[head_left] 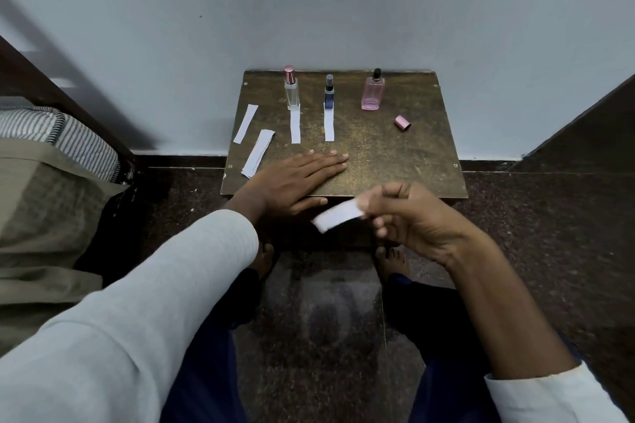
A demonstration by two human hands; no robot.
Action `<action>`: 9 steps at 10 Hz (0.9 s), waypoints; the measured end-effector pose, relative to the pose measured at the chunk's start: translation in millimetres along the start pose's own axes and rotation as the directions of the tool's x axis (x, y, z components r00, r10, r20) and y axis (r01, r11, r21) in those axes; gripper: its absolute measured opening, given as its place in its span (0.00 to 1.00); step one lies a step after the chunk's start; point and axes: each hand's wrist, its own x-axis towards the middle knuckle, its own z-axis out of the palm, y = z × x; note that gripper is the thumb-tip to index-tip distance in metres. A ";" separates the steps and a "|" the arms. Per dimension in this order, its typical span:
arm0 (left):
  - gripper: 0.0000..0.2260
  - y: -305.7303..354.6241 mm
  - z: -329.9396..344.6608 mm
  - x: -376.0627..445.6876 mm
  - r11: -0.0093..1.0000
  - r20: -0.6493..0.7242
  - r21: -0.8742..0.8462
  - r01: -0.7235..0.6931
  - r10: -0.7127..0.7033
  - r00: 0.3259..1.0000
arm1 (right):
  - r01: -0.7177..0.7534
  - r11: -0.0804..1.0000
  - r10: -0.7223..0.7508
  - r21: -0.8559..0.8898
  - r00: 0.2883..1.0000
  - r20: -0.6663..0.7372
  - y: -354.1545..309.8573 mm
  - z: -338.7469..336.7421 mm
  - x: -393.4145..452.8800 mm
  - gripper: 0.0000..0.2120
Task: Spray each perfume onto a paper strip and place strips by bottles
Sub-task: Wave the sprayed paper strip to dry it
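Three perfume bottles stand along the back of a small brown table point(395, 161): a clear one with a pink cap point(291, 89), a small blue one point(329, 93) and an uncapped pink one point(373, 92). A white strip point(295, 125) lies in front of the clear bottle, another strip point(329, 125) in front of the blue one. My left hand point(295, 178) lies flat on the table's front left. My right hand point(415, 216) pinches a blurred white paper strip point(338, 216) just off the front edge.
The pink bottle's cap point(402, 123) lies on its side at the right. A spare strip point(245, 123) and a small stack of strips point(258, 153) lie at the table's left. A wall is directly behind; bedding point(51, 182) sits to the left.
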 end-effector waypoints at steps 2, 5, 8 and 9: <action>0.33 -0.1 3.6 -0.4 1.000 -0.025 0.007 0.003 -0.003 1.000 | -0.203 0.690 -0.309 0.694 0.785 0.537 -20.5 3.4 -14.8 0.04; 0.33 -0.1 1.0 0.4 1.000 0.006 0.005 0.012 -0.012 1.000 | -0.294 0.450 -0.192 -0.843 0.891 -0.412 16.9 -7.3 5.0 0.07; 0.33 -0.2 0.7 0.0 1.000 -0.002 -0.007 0.016 -0.016 1.000 | -0.063 0.890 -0.087 0.451 0.949 0.303 -17.4 -5.8 -11.1 0.04; 0.33 -0.5 0.7 -0.1 1.000 -0.007 -0.004 0.007 -0.007 1.000 | -0.172 0.745 -0.062 -0.644 0.944 -0.324 2.1 -5.2 -1.3 0.06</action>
